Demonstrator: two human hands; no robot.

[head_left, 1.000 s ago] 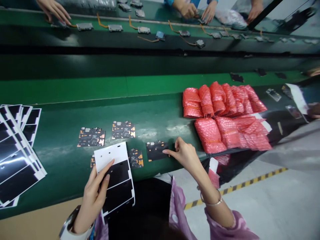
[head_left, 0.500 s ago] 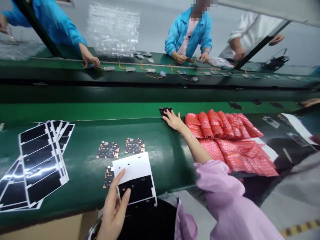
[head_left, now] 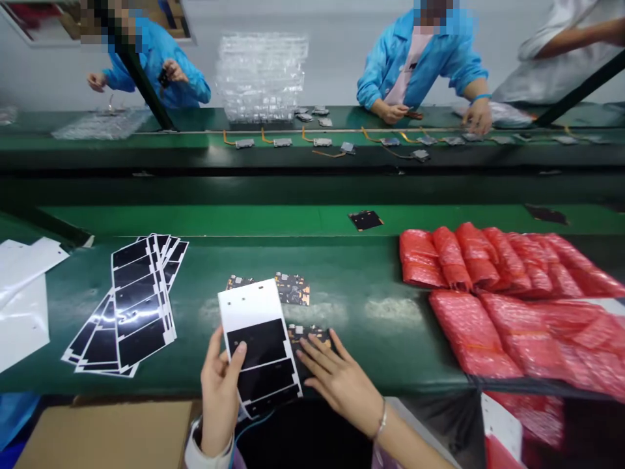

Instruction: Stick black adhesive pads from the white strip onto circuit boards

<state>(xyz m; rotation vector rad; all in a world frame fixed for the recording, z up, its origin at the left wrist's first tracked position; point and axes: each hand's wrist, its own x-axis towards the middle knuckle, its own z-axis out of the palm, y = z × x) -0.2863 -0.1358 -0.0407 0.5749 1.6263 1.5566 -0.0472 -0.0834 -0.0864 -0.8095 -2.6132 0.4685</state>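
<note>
My left hand grips a white-backed sheet of black stickers, thumb on its face; its top section is bare white. Just right of the sheet, my right hand lies with fingers stretched out over a circuit board, touching its near part and covering some of it. Behind these, another circuit board lies flat on the green bench. One more circuit board is mostly hidden by the sheet. Farther off, a black-covered board rests on the green belt, apart from both hands.
Fanned sticker sheets lie at left, near white papers. Red bubble-wrap packets fill the right side. A cardboard box stands below the bench edge. Across the line, people in blue jackets handle small parts.
My right hand has left the black-covered board on the belt and come back to the circuit board beside the sheet. My left hand still holds the sheet. The view has turned left.
</note>
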